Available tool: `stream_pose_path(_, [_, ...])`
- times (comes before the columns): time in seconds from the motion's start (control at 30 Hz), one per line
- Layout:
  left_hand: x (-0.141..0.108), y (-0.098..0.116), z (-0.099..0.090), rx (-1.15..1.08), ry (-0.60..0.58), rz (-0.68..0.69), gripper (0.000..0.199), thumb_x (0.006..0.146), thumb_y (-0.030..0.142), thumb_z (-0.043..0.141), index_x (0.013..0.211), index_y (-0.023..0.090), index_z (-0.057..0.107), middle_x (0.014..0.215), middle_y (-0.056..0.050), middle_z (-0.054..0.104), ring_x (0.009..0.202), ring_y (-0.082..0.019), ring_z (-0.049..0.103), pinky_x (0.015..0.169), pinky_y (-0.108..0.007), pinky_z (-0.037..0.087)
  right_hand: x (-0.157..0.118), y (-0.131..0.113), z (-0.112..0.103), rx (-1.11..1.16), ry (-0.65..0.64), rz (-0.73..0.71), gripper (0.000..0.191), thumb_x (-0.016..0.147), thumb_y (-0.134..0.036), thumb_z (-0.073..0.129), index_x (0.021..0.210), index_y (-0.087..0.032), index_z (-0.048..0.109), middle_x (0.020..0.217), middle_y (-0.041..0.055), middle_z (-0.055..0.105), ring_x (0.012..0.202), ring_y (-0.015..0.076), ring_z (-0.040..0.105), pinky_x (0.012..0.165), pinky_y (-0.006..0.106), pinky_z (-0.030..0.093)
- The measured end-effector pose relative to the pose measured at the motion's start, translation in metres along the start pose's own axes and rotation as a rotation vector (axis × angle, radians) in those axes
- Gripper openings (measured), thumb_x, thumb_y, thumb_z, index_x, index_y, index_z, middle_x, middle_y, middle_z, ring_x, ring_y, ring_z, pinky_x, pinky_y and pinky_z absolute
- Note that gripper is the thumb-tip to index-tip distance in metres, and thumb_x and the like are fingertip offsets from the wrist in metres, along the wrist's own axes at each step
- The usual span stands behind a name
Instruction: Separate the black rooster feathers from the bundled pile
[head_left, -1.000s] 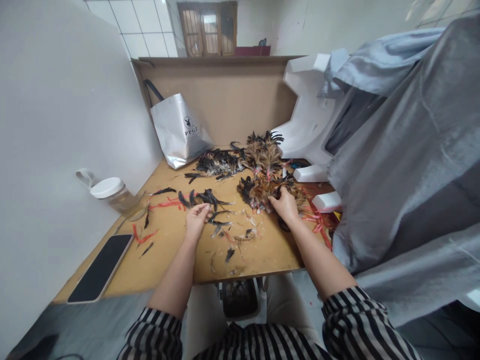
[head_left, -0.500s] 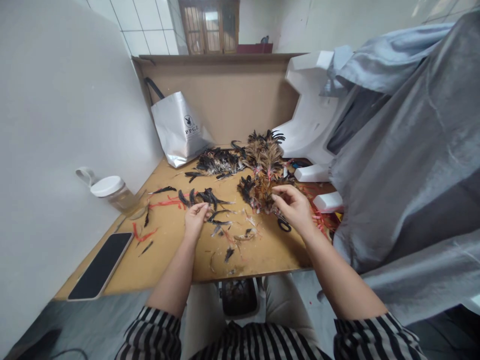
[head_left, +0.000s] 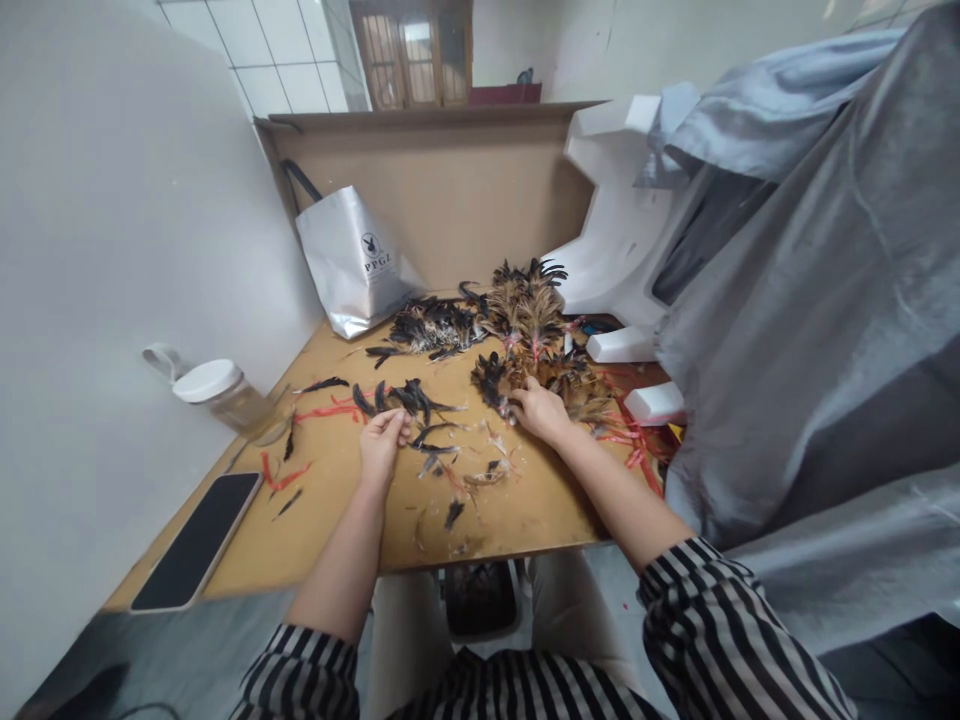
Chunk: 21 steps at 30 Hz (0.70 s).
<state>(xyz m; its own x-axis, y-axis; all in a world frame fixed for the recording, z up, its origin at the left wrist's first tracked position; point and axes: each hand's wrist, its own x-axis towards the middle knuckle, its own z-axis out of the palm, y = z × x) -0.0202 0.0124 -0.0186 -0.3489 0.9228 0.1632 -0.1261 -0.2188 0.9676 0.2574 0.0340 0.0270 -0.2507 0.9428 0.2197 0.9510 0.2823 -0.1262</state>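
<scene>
My left hand [head_left: 382,445] is closed in a pinch over the table, just below several loose black feathers [head_left: 415,396]; whatever is between its fingertips is too small to make out. To the right, my right hand [head_left: 541,412] has its fingers curled down into a pile of brown and black feathers [head_left: 581,385], gripping at its left side. The tips of those fingers are partly hidden among the feathers. Behind this pile stand bundles of brown feathers [head_left: 529,310] with reddish bases, beside a heap of dark feathers [head_left: 431,328].
Red strips [head_left: 330,410] and feather scraps [head_left: 454,515] are strewn over the table [head_left: 315,540]. At left are a phone [head_left: 196,540] and a lidded jar [head_left: 225,395]. A silver bag [head_left: 349,265] leans at the back. White machine [head_left: 619,220] and grey cloth [head_left: 795,330] stand right.
My right hand has moved left and slightly forward, from above the right part of the pile down onto its left side. My left hand keeps its pinch in nearly the same place.
</scene>
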Motion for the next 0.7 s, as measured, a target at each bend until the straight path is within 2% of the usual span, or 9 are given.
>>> stream_pose_path(0.17, [0.001,-0.002,0.0,-0.011,-0.002,-0.011,0.03,0.062,0.035,0.064,0.081,0.012,0.061,0.068,-0.003,0.062,0.046,-0.006,0.049,0.04,-0.017,0.035,0.006,0.009,0.009,0.053,-0.037,0.087,0.032,0.082,-0.033,0.04,0.11,-0.028,0.057,0.105,0.0062,0.049,0.09,0.0171,0.054,0.073,0.025,0.04])
stream_pose_path(0.3, [0.001,-0.003,-0.001,-0.023,0.003,-0.01,0.029,0.062,0.034,0.065,0.081,0.012,0.061,0.069,-0.004,0.062,0.046,-0.006,0.05,0.039,-0.017,0.034,0.007,0.011,0.006,0.096,-0.047,0.089,0.03,0.08,-0.035,0.044,0.106,-0.028,0.059,0.104,0.0051,0.051,0.092,0.0174,0.053,0.076,0.024,0.04])
stream_pose_path(0.5, [0.002,-0.003,-0.003,-0.054,0.018,0.003,0.029,0.064,0.033,0.064,0.082,0.011,0.061,0.068,-0.004,0.062,0.045,-0.006,0.049,0.04,-0.017,0.035,-0.001,0.003,-0.017,0.214,0.06,-0.024,0.027,0.079,-0.033,0.046,0.099,-0.023,0.061,0.101,0.004,0.056,0.091,0.0153,0.053,0.08,0.023,0.038])
stream_pose_path(0.6, [0.004,-0.002,-0.005,-0.109,0.073,-0.011,0.029,0.063,0.032,0.064,0.081,0.01,0.061,0.067,-0.004,0.062,0.044,-0.005,0.048,0.039,-0.017,0.033,-0.007,-0.008,-0.029,0.288,0.123,-0.086,0.024,0.079,-0.03,0.045,0.094,-0.022,0.062,0.097,0.0036,0.057,0.087,0.0145,0.053,0.078,0.023,0.038])
stream_pose_path(0.7, [0.007,-0.001,-0.009,-0.17,0.135,-0.015,0.028,0.062,0.032,0.064,0.08,0.01,0.06,0.066,-0.003,0.061,0.043,-0.005,0.047,0.038,-0.016,0.031,-0.013,-0.022,-0.036,0.351,0.131,-0.146,0.022,0.079,-0.027,0.046,0.092,-0.02,0.062,0.094,0.0041,0.059,0.082,0.014,0.054,0.074,0.023,0.038])
